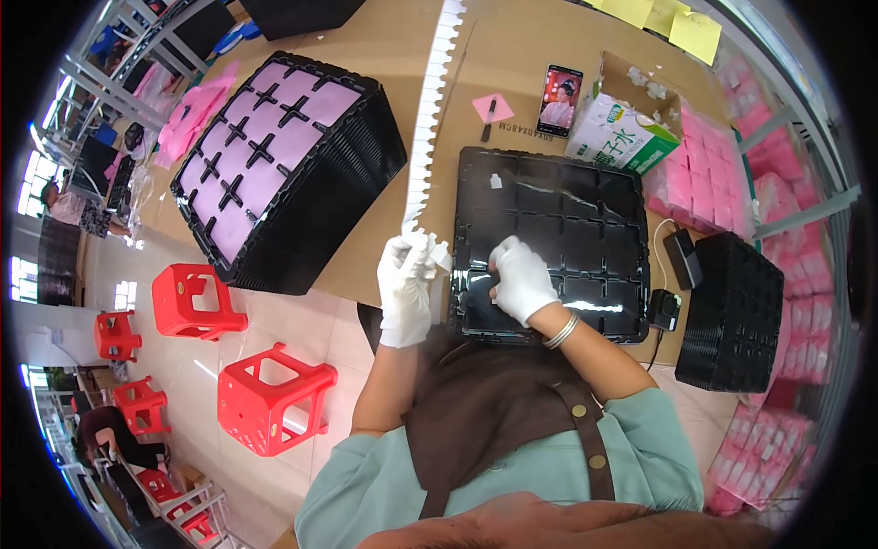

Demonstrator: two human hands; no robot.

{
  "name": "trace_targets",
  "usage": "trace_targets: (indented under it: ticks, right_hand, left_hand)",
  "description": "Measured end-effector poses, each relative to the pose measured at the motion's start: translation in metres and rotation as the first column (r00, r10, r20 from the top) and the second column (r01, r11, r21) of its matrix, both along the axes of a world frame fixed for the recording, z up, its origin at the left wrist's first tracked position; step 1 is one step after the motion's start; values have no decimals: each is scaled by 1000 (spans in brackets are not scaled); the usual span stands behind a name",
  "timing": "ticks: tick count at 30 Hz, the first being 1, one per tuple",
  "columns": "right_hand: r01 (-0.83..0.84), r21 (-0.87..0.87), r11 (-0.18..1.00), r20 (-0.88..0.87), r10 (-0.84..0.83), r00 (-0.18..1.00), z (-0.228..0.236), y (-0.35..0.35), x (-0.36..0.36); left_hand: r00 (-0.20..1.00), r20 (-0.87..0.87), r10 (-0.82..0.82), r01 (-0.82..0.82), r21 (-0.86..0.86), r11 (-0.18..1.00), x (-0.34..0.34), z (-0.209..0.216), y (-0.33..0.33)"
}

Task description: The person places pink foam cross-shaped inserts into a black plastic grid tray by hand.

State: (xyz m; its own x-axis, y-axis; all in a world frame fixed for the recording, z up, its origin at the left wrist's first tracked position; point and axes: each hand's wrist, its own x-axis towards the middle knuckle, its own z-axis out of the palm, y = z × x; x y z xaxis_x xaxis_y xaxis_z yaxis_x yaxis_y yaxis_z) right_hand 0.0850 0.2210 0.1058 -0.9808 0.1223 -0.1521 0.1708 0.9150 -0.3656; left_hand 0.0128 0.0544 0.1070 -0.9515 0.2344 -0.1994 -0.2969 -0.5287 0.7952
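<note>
On the floor at left, red plastic stools (pixel 274 403) stand near the table (pixel 375 247), where a tall stack of black trays (pixel 334 178) carries lilac pieces (pixel 291 89) in the compartments of its top tray, divided by raised black crosses. Your left hand (pixel 406 285), gloved in white, pinches the lower end of a white strip (pixel 426 137) with notched edges, which runs from your fingers up the table, between the stack and a glossy black tray (pixel 585 220). That tray lies directly before you, just right of your left hand and beneath your right; one small white piece (pixel 497 181) sits in its upper-left part. Your right hand (pixel 525 284), also gloved, is curled over the tray's left half, its fingertips turned under; whether it grips anything, you cannot tell from here. Beyond the tray, a dark, slim tool (pixel 491 119) lies across a pink slip (pixel 482 107), near an upright-looking lit phone (pixel 560 101). Farther right, an open white-and-green carton (pixel 613 128) holds crumpled white scraps (pixel 649 89), beside pink packs (pixel 702 174) in clear wrapping and a second stack of black trays (pixel 732 311).
</note>
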Motion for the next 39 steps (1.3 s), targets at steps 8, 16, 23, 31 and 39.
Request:
trace_targets:
  ticks: [8, 16, 23, 31, 39]
  right_hand:
    - [15, -878, 478, -110, -232, 967, 1, 3, -19]
    - [9, -862, 506, -178, -320, 930, -12, 5, 1]
    - [130, -372, 919, -633, -354, 689, 15, 101, 4]
    - [532, 207, 821, 16, -547, 837, -28, 259, -18]
    - [223, -379, 898, -393, -374, 840, 2, 142, -11]
  left_hand:
    - [995, 14, -94, 93, 68, 993, 23, 10, 15]
    - [933, 168, -319, 319, 32, 947, 17, 30, 28]
    - [985, 158, -72, 73, -2, 997, 7, 8, 40]
    - [989, 80, -122, 130, -94, 987, 15, 9, 48]
    - [987, 85, -139, 143, -50, 988, 31, 29, 59]
